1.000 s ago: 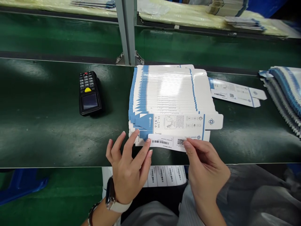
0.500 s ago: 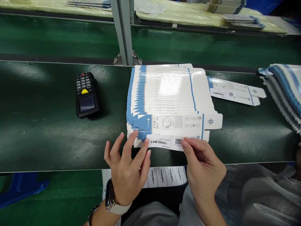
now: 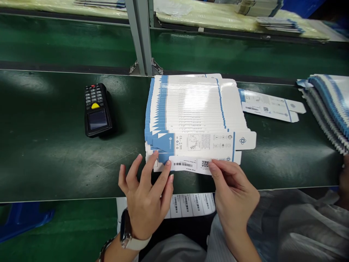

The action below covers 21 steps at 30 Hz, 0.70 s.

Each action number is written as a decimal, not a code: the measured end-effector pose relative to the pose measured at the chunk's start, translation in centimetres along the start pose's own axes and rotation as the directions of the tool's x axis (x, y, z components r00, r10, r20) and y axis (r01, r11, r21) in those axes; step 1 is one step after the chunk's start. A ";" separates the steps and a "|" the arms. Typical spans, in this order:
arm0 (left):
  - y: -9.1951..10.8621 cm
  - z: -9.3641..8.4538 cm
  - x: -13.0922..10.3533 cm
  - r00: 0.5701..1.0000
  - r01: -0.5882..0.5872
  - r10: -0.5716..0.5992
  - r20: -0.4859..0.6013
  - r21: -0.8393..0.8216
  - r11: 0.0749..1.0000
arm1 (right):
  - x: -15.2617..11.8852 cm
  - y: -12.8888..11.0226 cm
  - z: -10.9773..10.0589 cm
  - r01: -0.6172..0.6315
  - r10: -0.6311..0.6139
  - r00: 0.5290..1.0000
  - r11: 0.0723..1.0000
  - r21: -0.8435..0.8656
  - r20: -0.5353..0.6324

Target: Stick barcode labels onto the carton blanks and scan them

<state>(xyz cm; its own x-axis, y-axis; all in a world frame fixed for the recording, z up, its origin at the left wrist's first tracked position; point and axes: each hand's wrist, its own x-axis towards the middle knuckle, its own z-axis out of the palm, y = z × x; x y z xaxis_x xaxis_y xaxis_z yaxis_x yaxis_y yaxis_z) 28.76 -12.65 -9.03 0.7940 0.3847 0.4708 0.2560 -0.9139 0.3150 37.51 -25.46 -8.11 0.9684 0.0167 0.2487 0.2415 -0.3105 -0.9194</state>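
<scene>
A white barcode label (image 3: 188,164) lies along the lower edge of the front flat carton (image 3: 195,142), which is white and blue with printed drawings. My right hand (image 3: 236,193) pinches the label's right end between thumb and forefinger. With fingers spread, my left hand (image 3: 148,193) rests its fingertips on the carton's left end, the forefinger at the label's left end. Behind the front carton, a fanned stack of flat cartons (image 3: 196,102) overlaps in rows. Below the table edge, a sheet of barcode labels (image 3: 191,205) lies over my lap, partly hidden by my hands.
A black handheld scanner (image 3: 97,110) lies to the left on the green table (image 3: 54,145). Right of the stack are a single labelled carton (image 3: 268,105) and another fanned carton pile (image 3: 329,105). A metal post (image 3: 139,36) stands behind. Part of another person's hand (image 3: 345,178) shows at the right edge.
Both hands hold nearly the same pose on the label and carton. The whole view has shifted slightly, and another person's hand shows more at the right edge.
</scene>
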 end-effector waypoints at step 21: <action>-0.2 0.4 -0.1 1.000 -0.028 0.027 0.015 0.089 0.996 | 0.8 0.9 0.0 -0.008 0.012 0.998 0.997 -0.078 0.059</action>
<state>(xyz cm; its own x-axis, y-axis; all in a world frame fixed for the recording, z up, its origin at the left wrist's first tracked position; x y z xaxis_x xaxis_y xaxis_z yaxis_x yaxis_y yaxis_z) 28.89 -12.50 -9.50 0.8089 0.3578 0.4665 0.2816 -0.9323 0.2268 38.56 -25.73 -8.77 0.9733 0.0690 0.2190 0.2285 -0.3836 -0.8948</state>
